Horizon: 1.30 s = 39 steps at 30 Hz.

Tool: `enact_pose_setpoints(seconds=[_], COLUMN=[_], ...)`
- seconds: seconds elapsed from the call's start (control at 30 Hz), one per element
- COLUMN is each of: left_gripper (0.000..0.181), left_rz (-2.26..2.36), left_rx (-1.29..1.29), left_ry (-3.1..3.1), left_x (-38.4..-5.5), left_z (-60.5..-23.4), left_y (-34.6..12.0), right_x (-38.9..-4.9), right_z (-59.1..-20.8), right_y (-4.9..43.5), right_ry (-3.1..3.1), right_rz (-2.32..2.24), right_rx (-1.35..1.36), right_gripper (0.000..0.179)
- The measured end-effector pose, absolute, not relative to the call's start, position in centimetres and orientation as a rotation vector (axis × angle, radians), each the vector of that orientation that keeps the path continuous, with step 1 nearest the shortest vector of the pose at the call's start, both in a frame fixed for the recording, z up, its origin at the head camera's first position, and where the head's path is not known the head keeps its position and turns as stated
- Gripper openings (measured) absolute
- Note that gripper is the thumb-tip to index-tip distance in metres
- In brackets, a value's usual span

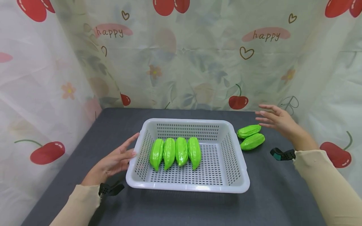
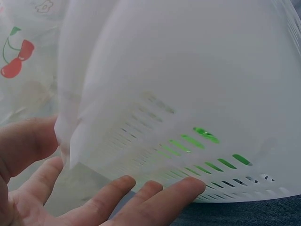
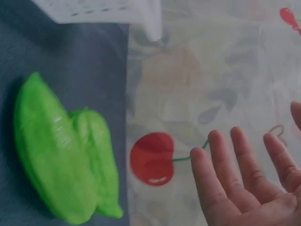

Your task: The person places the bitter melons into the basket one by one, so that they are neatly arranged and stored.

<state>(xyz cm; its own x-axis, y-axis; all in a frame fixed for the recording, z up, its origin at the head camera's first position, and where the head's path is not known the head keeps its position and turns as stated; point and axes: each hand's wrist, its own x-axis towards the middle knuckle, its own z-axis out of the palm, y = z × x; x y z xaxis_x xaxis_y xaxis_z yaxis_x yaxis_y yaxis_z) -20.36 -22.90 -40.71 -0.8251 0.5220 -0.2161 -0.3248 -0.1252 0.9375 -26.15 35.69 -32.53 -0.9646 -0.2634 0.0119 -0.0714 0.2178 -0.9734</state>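
Several glossy green bitter gourds (image 1: 182,151), ridged and tapered, lie side by side in the left half of a white perforated plastic basket (image 1: 186,187). My left hand (image 1: 117,161) touches the basket's left rim, its fingers extended along the outside; in the left wrist view the thumb (image 2: 30,141) is at the rim's edge. Two more bitter gourds (image 1: 252,142) lie against each other on the table, right of the basket. My right hand (image 1: 278,121) is raised beside and above this pair, palm toward the basket, fingers loosely spread with nothing in them.
The dark grey tabletop (image 1: 181,207) carries the basket near its middle. A patterned curtain (image 1: 195,78) with cherries and "happy" lettering stands behind the table and along both sides. Each wrist wears a black strap (image 1: 111,189).
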Motion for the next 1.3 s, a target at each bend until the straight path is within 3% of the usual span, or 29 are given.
enact_pose_setpoints(seconds=[0.3, 0.6, 1.3], left_gripper=[0.085, 0.086, 0.084], left_rz=[1.995, 2.004, 2.015], left_rx=[0.203, 0.223, 0.198], left_ry=[1.602, 1.589, 1.592], left_x=[-20.3, -20.3, -20.1], left_z=[-40.6, -40.6, -40.6], left_y=[-22.7, -22.7, -22.7], right_x=[-25.8, -25.0, -25.8], right_z=[-36.5, -39.5, -42.4], right_y=[37.8, 38.5, 38.1], right_ry=[2.366, 2.61, 2.59], right_rz=[-1.959, -1.779, -1.518], right_rx=[-0.299, -0.054, 0.164], right_gripper=[0.028, 0.067, 0.088])
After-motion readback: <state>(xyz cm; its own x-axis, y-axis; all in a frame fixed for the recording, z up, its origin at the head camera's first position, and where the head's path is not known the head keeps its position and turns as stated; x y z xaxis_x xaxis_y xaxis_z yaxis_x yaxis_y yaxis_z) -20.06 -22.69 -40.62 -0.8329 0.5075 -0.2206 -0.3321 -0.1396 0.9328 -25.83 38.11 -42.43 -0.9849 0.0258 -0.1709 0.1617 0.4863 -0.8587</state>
